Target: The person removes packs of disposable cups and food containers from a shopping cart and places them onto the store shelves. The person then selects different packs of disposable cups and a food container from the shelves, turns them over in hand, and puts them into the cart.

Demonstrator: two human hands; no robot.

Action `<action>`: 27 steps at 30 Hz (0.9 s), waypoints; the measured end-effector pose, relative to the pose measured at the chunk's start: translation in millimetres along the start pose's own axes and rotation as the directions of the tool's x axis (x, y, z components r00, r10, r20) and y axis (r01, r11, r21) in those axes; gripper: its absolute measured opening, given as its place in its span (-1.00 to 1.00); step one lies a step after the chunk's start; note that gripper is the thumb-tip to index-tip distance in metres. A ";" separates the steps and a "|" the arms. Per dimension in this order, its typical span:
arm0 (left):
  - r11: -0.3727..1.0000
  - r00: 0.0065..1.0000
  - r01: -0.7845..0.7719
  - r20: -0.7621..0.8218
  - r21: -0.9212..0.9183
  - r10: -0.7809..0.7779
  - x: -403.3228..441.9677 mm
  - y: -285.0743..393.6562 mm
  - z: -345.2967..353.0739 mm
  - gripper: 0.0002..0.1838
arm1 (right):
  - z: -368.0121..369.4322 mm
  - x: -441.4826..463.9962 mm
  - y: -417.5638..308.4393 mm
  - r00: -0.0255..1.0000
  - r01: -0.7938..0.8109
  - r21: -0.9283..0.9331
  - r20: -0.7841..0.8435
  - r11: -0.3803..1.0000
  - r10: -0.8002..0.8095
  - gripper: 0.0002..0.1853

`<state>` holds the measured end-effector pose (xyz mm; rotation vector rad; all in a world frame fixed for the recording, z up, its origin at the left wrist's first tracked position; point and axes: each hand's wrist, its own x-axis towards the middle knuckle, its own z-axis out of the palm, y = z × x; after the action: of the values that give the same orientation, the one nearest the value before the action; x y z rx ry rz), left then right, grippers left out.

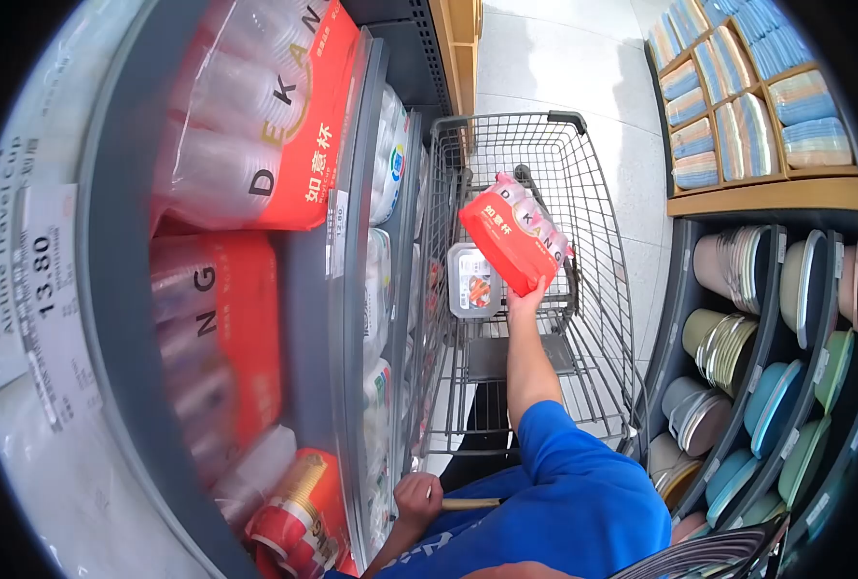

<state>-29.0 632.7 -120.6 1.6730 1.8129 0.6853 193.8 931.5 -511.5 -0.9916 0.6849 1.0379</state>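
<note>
My right hand [526, 297] is closed on the lower end of a red-wrapped pack of plastic cups [514, 234], marked DEKANG. The pack is tilted inside a wire shopping cart [598, 261]. Partly beneath it, a clear plastic food container [472, 282] with a printed label lies in the cart. Low and close to my body, my left hand [418, 499] is a fist around a tan bar [470, 503]; my blue shirt hides the bar's other end.
Left of the cart, a dark shelf [313, 318] carries more red cup packs [318, 159] and price tags. Stacked bowls [728, 270] fill the rack at right, below folded towels [815, 145] in wooden compartments. Pale floor tiles [574, 58] lie beyond the cart.
</note>
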 end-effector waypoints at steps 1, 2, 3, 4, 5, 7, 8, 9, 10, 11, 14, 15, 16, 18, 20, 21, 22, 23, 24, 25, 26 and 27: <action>1.000 1.000 0.003 0.002 0.000 -0.003 -0.9 0.9 -0.4 -0.93 | 5.0 -4.1 -6.2 1.000 -0.003 -0.033 -0.023 0.999 0.002 -0.43; 1.000 1.000 0.005 0.000 -0.001 -0.005 -1.2 1.7 -0.7 -0.92 | 11.2 -8.5 -12.8 0.999 -0.005 -0.066 -0.042 0.998 0.002 -0.43; 1.000 1.000 0.003 -0.005 -0.001 -0.003 -0.7 2.1 -0.2 -0.92 | 18.4 -12.1 -18.2 0.998 -0.009 -0.098 -0.057 0.995 0.003 -0.43; 1.000 1.000 0.000 -0.009 0.009 0.000 -2.3 4.1 0.9 -0.92 | 24.3 -18.4 -24.1 0.996 0.010 -0.104 -0.091 0.994 -0.020 -0.42; 1.000 1.000 -0.006 -0.015 0.018 0.006 -3.5 3.4 2.2 -0.92 | 29.1 -25.8 -28.9 0.997 -0.003 -0.096 -0.080 0.995 -0.005 -0.41; 0.999 0.999 -0.002 -0.032 0.048 0.003 -8.8 -0.9 3.7 -0.91 | 34.0 -47.4 -44.8 0.998 -0.025 -0.076 -0.061 0.997 0.020 -0.38; 0.998 0.999 0.011 -0.046 0.063 -0.008 -12.0 -4.5 6.5 -0.91 | 36.8 -60.9 -53.1 0.996 -0.061 -0.126 -0.076 0.990 0.051 -0.39; 0.997 0.998 0.027 -0.059 0.071 -0.023 -15.7 -6.2 9.9 -0.90 | 38.3 -74.0 -59.9 0.995 -0.093 -0.135 -0.035 0.987 0.089 -0.41; 0.995 0.998 0.059 -0.040 0.082 -0.056 -17.1 -6.4 10.3 -0.88 | 39.8 -87.2 -67.4 0.992 -0.123 -0.150 0.006 0.981 0.125 -0.43; 0.995 0.998 0.053 -0.048 0.086 -0.049 -17.8 -5.8 11.4 -0.87 | 43.1 -100.8 -76.4 0.985 -0.152 -0.166 0.051 0.974 0.162 -0.45; 0.992 0.994 0.094 -0.072 0.085 -0.088 -13.4 -0.8 14.8 -0.87 | 55.9 -176.9 -127.9 0.958 -0.212 -0.250 0.138 0.945 0.251 -0.46; 0.987 0.988 0.138 -0.079 0.077 -0.132 -12.3 -3.5 17.2 -0.88 | 59.7 -203.3 -153.6 0.939 -0.225 -0.282 0.193 0.933 0.285 -0.46; 0.980 0.980 0.185 -0.082 0.071 -0.179 -12.9 -3.1 17.6 -0.87 | 60.7 -233.4 -180.1 0.916 -0.237 -0.316 0.242 0.919 0.320 -0.47; 0.938 0.936 0.347 -0.055 -0.024 -0.348 1.4 9.0 16.3 -0.80 | 71.6 -302.9 -240.0 0.849 -0.223 -0.403 0.367 0.888 0.379 -0.48; 0.876 0.911 0.395 -0.008 -0.279 -0.413 27.9 25.4 24.0 -0.75 | 72.2 -338.9 -294.1 0.812 -0.097 -0.489 0.465 0.867 0.353 -0.49; 0.780 0.890 0.445 0.123 -0.440 -0.439 39.5 26.4 27.6 -0.62 | 73.7 -354.8 -318.3 0.788 -0.027 -0.524 0.513 0.851 0.340 -0.49; 0.651 0.865 0.496 0.256 -0.575 -0.432 55.9 32.2 32.5 -0.48 | 77.5 -373.1 -340.5 0.767 0.086 -0.523 0.578 0.848 0.279 -0.47; 0.385 0.893 0.429 0.319 -0.817 -0.318 70.8 67.8 43.6 -0.39 | 74.1 -398.7 -383.3 0.730 0.223 -0.515 0.651 0.828 0.209 -0.44; 0.073 0.925 0.343 0.323 -0.936 -0.201 101.3 97.9 34.3 -0.29 | 80.9 -415.7 -404.7 0.674 0.335 -0.488 0.722 0.806 0.156 -0.42; -0.031 0.955 0.285 0.286 -0.958 -0.079 112.2 145.0 13.2 -0.23 | 85.1 -434.2 -423.6 0.613 0.437 -0.454 0.782 0.777 0.113 -0.39; -0.140 0.973 0.232 0.229 -0.963 0.036 115.1 188.1 -5.0 -0.17 | 89.8 -453.1 -436.6 0.601 0.474 -0.427 0.796 0.770 0.071 -0.30; -0.064 0.978 0.199 0.193 -0.978 0.084 113.7 207.8 -8.5 -0.14 | 88.4 -464.2 -448.5 0.578 0.506 -0.402 0.815 0.763 0.045 -0.29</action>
<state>105.1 763.6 24.5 0.4664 0.5978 1.3114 435.7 760.2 68.7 -0.9785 -0.5918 1.3258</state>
